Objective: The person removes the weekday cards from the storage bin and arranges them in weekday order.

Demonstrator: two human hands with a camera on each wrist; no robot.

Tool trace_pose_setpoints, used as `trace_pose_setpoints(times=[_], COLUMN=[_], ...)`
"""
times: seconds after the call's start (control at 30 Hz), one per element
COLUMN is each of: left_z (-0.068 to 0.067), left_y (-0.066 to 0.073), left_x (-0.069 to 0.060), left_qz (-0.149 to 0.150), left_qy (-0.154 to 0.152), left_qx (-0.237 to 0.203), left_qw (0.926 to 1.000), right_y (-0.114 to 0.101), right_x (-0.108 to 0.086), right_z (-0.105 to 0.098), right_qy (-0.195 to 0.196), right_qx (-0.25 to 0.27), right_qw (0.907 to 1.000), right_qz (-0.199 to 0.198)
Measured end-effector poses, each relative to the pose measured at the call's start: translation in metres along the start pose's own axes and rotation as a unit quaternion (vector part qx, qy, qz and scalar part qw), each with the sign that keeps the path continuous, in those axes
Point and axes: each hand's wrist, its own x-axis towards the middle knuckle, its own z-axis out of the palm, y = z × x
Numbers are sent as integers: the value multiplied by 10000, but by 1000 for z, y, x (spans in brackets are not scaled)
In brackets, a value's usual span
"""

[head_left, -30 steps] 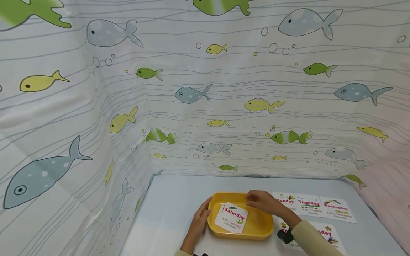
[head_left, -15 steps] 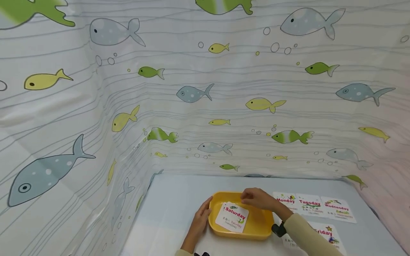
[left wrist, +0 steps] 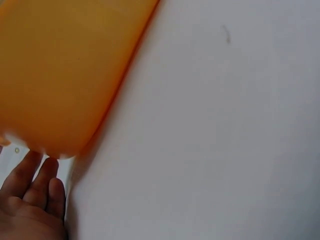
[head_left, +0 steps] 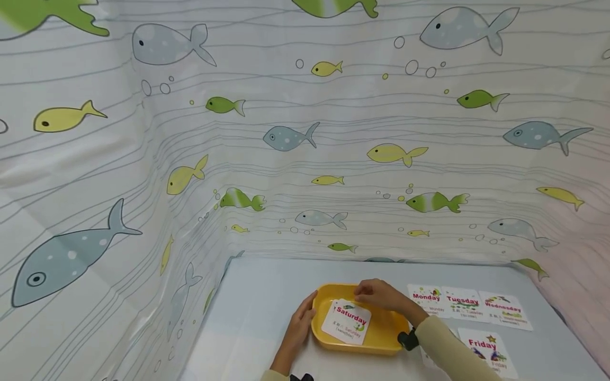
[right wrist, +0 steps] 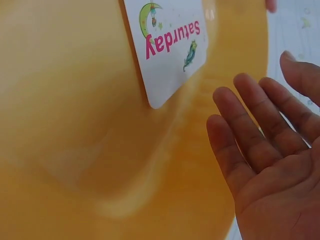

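A yellow tray (head_left: 381, 330) stands on the table, with a white card reading "Saturday" (head_left: 347, 323) lying face up and slightly turned in its left part. Fingers of my left hand (head_left: 297, 323) rest along the tray's left end; in the left wrist view the extended fingertips touch the tray's outer wall (left wrist: 65, 70). Over the far side of the tray hovers my right hand (head_left: 381, 295), just right of the card. Its fingers are loosely bent and hold nothing, and in the right wrist view they are apart from the "Saturday" card (right wrist: 172, 50).
To the right of the tray lie cards in a row: "Monday" (head_left: 426, 300), "Tuesday" (head_left: 462, 304) and "Wednesday" (head_left: 505, 309). Nearer sits "Friday" (head_left: 486, 352), beside a card largely covered by my right sleeve (head_left: 450, 349). A fish-patterned sheet (head_left: 357, 127) hangs around the table.
My right hand has shifted left over the tray, toward the "Saturday" card. The right sleeve has uncovered the "Friday" card and covers more of the card beside it. My left hand stays put.
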Motion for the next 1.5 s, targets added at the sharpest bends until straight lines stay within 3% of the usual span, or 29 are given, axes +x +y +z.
trace_pose_setpoints(times=[0.67,0.9,1.2,1.43,1.5], left_z=[3,3,4,2,2], left_y=[8,4,5,5,3], left_x=[0,-1,1,1,1], left_qz=[34,-141,-17,-34,-64], left_qy=[-25,-4,-4,13,16], left_qx=[-84,-89,-137,-149,-105], left_qw=[10000,9999,9999,9999,9999], right_y=[15,18,18,31,32], right_x=[9,6,2,7,7], right_z=[8,11,15,21,22], right_qy=[121,0,-58,-288,-350], right_qx=[373,333,-79,-972,-1011], right_qw=[9981,9979,9994,9942,9932], right_qz=[466,549,334,-360,-462])
